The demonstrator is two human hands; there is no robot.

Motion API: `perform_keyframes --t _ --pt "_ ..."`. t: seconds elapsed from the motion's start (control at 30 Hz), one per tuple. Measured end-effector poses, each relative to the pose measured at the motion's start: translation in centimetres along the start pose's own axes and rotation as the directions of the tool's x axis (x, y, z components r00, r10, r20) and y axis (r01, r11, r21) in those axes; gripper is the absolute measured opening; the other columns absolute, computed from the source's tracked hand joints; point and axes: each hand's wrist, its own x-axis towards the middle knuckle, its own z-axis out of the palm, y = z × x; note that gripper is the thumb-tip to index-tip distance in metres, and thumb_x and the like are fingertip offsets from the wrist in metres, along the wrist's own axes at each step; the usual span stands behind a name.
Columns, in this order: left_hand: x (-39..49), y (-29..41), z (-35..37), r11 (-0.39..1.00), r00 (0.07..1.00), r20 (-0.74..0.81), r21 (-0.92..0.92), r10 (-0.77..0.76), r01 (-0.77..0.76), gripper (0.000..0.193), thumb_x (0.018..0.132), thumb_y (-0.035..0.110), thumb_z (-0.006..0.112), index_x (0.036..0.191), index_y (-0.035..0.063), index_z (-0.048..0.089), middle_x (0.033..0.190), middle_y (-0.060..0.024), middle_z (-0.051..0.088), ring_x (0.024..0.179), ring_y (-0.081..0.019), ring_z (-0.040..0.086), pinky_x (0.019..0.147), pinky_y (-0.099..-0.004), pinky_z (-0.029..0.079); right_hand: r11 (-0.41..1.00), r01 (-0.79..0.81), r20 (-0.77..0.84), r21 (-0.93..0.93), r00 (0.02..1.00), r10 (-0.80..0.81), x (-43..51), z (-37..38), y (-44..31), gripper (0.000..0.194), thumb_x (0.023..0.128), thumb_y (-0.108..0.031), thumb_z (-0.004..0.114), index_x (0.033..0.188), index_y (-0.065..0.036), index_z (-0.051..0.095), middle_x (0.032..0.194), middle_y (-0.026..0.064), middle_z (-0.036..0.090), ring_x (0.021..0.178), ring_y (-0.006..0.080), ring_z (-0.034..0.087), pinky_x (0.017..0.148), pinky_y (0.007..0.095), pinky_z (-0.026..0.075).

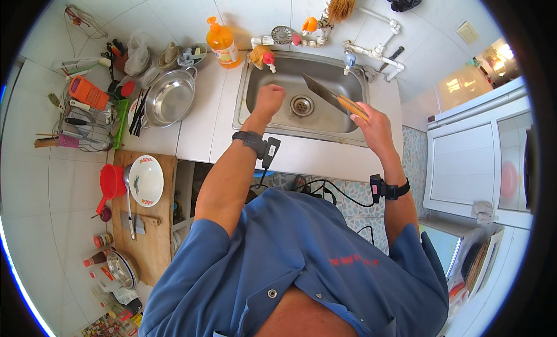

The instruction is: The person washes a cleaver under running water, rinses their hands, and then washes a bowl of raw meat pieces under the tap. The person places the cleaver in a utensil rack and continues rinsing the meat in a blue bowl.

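Note:
My right hand (372, 124) grips the wooden handle of a kitchen cleaver (320, 89) over the right side of the stainless steel sink (270, 116). The cleaver's dark blade slants up and left above the basin, to the right of the drain strainer (302, 105). Over the basin's left part, my left hand (269, 101) is curled into a fist, apart from the blade, with nothing visible in it. A tap with a red handle (268, 58) is at the sink's left rear. Another tap with a blue-grey handle (349, 60) is at its right rear.
An orange soap pump bottle (224, 45) stands left of the sink. Farther left are a two-handled steel pot (169, 97) and a wire utensil rack (87, 124). A wooden board (150, 245) bears a white bowl (146, 180), a ladle and another cleaver (138, 223). Cables hang from both wrist straps.

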Motion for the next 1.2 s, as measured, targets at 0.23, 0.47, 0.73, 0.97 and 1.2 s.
perform_keyframes --t 0.23,0.47,0.73,0.97,1.2 --pt "-0.2 0.9 -0.6 1.0 1.0 0.014 -0.028 -0.013 0.014 0.025 0.082 0.015 0.067 0.1 0.0 0.074 0.088 -0.0125 0.073 0.082 -0.0209 0.067 0.075 -0.0342 0.052 1.0 -0.015 -0.026 0.0 1.0 0.015 -0.3 0.5 -0.7 0.036 0.09 -0.023 0.07 0.121 -0.006 0.066 0.09 0.0183 0.071 0.082 0.0358 0.067 0.074 0.0425 0.051" --pt "-0.4 1.5 -0.8 0.998 0.998 0.05 -0.05 0.046 -0.043 0.023 0.085 0.012 0.066 0.102 -0.0023 0.072 0.086 -0.0052 0.069 0.079 -0.0139 0.063 0.072 -0.0284 0.05 0.998 -0.055 -0.02 0.026 0.998 0.056 -0.7 0.5 -1.2 0.036 0.09 -0.023 0.07 0.122 -0.007 0.066 0.089 0.0173 0.071 0.081 0.0343 0.067 0.074 0.0414 0.052" --pt "-0.5 2.3 -0.9 0.998 0.998 0.054 -0.041 0.04 -0.037 0.024 0.086 0.012 0.066 0.104 -0.0023 0.072 0.088 -0.0056 0.07 0.081 -0.0138 0.063 0.074 -0.0278 0.05 0.996 -0.086 -0.02 0.029 0.996 0.087 -0.5 0.7 -0.8 0.036 0.089 -0.023 0.07 0.121 -0.006 0.067 0.09 0.0173 0.071 0.08 0.0342 0.067 0.074 0.0414 0.051" --pt "-0.5 2.3 -0.7 0.999 0.998 0.053 -0.042 0.023 -0.021 0.023 0.086 0.013 0.067 0.104 -0.0018 0.072 0.089 -0.0059 0.07 0.083 -0.0139 0.064 0.074 -0.0279 0.05 0.999 -0.039 -0.024 0.026 0.999 0.04 -0.2 0.5 -0.2 0.035 0.089 -0.023 0.07 0.121 -0.007 0.067 0.09 0.0175 0.071 0.081 0.0345 0.067 0.073 0.0416 0.051" --pt "-0.4 2.3 -0.4 0.999 0.997 0.071 -0.045 -0.02 0.023 0.025 0.087 0.013 0.067 0.107 -0.0013 0.072 0.091 -0.0058 0.07 0.085 -0.0142 0.065 0.076 -0.028 0.05 0.998 -0.043 -0.014 0.036 0.999 0.044 -0.3 0.4 0.8 0.036 0.089 -0.023 0.07 0.121 -0.006 0.066 0.095 0.0172 0.072 0.086 0.0348 0.068 0.076 0.0411 0.052"
